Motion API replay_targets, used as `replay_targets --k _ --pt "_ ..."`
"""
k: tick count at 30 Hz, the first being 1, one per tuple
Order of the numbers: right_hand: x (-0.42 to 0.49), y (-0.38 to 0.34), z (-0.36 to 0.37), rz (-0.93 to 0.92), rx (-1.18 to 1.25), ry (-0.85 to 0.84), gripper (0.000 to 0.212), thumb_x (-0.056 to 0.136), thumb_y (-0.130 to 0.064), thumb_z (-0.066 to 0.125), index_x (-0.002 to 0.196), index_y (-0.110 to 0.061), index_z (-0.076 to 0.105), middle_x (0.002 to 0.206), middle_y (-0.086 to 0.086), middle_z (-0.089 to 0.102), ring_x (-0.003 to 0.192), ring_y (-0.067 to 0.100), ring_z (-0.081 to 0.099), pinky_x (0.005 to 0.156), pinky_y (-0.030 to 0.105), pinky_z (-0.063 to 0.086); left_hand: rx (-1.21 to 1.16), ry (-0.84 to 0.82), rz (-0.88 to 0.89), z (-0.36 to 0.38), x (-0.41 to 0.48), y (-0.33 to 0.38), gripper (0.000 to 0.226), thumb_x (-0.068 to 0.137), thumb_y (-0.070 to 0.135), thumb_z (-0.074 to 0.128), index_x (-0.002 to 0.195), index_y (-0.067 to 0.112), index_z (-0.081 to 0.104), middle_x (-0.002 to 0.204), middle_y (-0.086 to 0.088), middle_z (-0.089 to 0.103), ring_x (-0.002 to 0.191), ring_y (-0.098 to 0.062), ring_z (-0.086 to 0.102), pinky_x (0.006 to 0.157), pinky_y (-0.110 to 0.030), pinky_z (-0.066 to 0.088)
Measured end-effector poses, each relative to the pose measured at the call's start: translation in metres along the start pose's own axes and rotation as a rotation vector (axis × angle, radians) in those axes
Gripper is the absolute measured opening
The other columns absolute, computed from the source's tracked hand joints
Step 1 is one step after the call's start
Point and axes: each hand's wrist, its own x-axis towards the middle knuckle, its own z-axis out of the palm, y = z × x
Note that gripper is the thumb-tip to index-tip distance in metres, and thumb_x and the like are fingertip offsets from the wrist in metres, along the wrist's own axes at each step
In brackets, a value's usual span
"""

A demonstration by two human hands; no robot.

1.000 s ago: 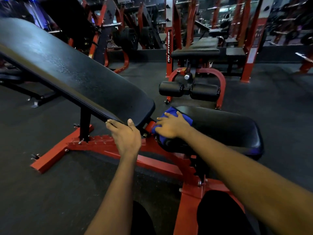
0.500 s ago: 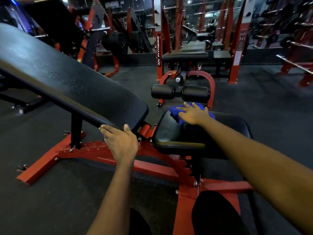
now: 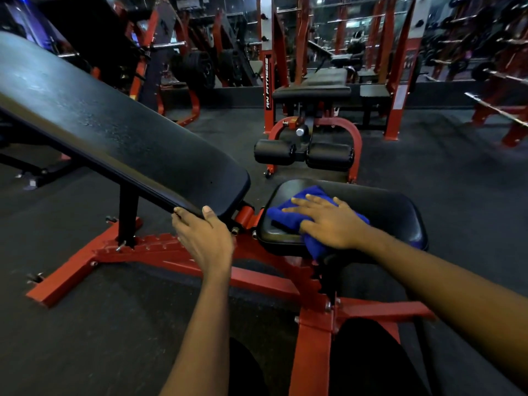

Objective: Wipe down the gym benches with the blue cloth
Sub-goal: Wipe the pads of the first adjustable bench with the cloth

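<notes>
Blue cloth lies bunched on the black seat, at the end nearest the backrest. It is pinned under the right grip, whose fingers are spread and straight rather than curled, so the palm can press and slide it over the vinyl. The left grip is closed on the lower edge of the inclined backrest, thumb on top, likely to brace the person leaning in over the red frame. I'd judge this seat is only partly wiped.
</notes>
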Motion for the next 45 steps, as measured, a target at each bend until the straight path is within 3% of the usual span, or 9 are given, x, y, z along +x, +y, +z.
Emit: replay_targets --k 6,12,16,20,24,30,37,41,45 --pt "0.078 0.003 -0.006 0.246 -0.041 -0.044 0.053 0.099 -0.05 0.025 0.152 -0.047 0.021 0.164 -0.011 0.007 0.152 0.023 0.002 0.113 0.068 0.001 -0.103 0.057 0.068 0.006 -0.041 0.002 0.036 0.104 0.028 0.038 0.129 0.007 0.051 0.135 -0.011 0.045 0.122 -0.023 0.04 0.089 -0.028 0.03" --pt "0.025 -0.01 0.005 0.116 -0.027 0.045 0.051 0.098 -0.048 0.032 0.149 -0.051 0.024 0.163 -0.016 0.01 0.151 0.017 0.007 0.117 0.061 0.001 -0.15 -0.017 0.072 0.041 -0.043 0.025 0.033 0.104 0.023 0.038 0.107 -0.002 0.06 0.113 -0.023 0.057 0.108 -0.037 0.048 0.09 -0.043 0.033" --pt "-0.004 -0.008 0.013 0.162 -0.057 0.123 0.053 0.098 -0.05 0.031 0.15 -0.05 0.02 0.163 -0.015 0.008 0.151 0.016 0.005 0.117 0.062 0.002 -0.22 -0.18 0.003 0.069 -0.042 0.032 0.046 0.107 0.029 0.029 0.118 -0.004 0.059 0.125 -0.024 0.058 0.119 -0.037 0.049 0.097 -0.037 0.031" --pt "0.04 -0.016 0.005 0.259 -0.049 0.055 0.056 0.098 -0.054 0.025 0.152 -0.046 0.017 0.165 -0.008 0.005 0.151 0.024 0.0 0.112 0.069 0.002 -0.29 -0.251 -0.095 0.076 -0.046 0.028 0.053 0.107 0.037 0.023 0.134 0.004 0.055 0.14 -0.017 0.054 0.13 -0.031 0.046 0.104 -0.032 0.03" --pt "0.039 -0.018 0.004 0.229 -0.028 0.042 0.054 0.099 -0.052 0.025 0.152 -0.045 0.02 0.165 -0.008 0.006 0.152 0.023 0.002 0.115 0.063 -0.001 -0.266 -0.268 -0.084 0.072 -0.048 0.029 0.052 0.108 0.034 0.023 0.132 0.002 0.055 0.14 -0.022 0.052 0.13 -0.036 0.044 0.105 -0.036 0.028" --pt "-0.036 -0.007 0.019 0.251 -0.07 0.261 0.055 0.097 -0.048 0.033 0.151 -0.046 0.023 0.163 -0.012 0.014 0.151 0.017 0.009 0.117 0.057 0.006 -0.195 -0.257 -0.056 0.071 -0.05 0.029 0.053 0.108 0.034 0.023 0.126 0.001 0.059 0.13 -0.026 0.057 0.122 -0.037 0.048 0.098 -0.039 0.031" --pt "0.037 0.003 -0.002 0.291 -0.001 0.007 0.058 0.096 -0.056 0.028 0.153 -0.045 0.017 0.165 -0.008 0.003 0.152 0.023 0.0 0.113 0.067 0.001 -0.151 -0.303 -0.049 0.065 -0.052 0.035 0.054 0.107 0.037 0.021 0.132 0.005 0.057 0.133 -0.023 0.057 0.124 -0.038 0.047 0.1 -0.041 0.036" --pt "0.0 0.004 0.002 0.245 -0.003 0.088 0.054 0.099 -0.05 0.028 0.152 -0.046 0.019 0.164 -0.01 0.006 0.151 0.019 0.004 0.117 0.06 0.001 -0.087 -0.337 -0.084 0.067 -0.053 0.044 0.061 0.106 0.045 0.017 0.129 0.008 0.059 0.13 -0.021 0.059 0.122 -0.039 0.051 0.098 -0.042 0.037" --pt "-0.042 0.015 0.011 0.281 -0.026 0.193 0.054 0.099 -0.048 0.029 0.151 -0.048 0.018 0.163 -0.014 0.008 0.151 0.015 0.005 0.117 0.057 0.003 -0.014 -0.245 -0.057 0.076 -0.058 0.043 0.061 0.105 0.048 0.018 0.121 0.01 0.062 0.121 -0.015 0.063 0.112 -0.034 0.056 0.088 -0.041 0.038"
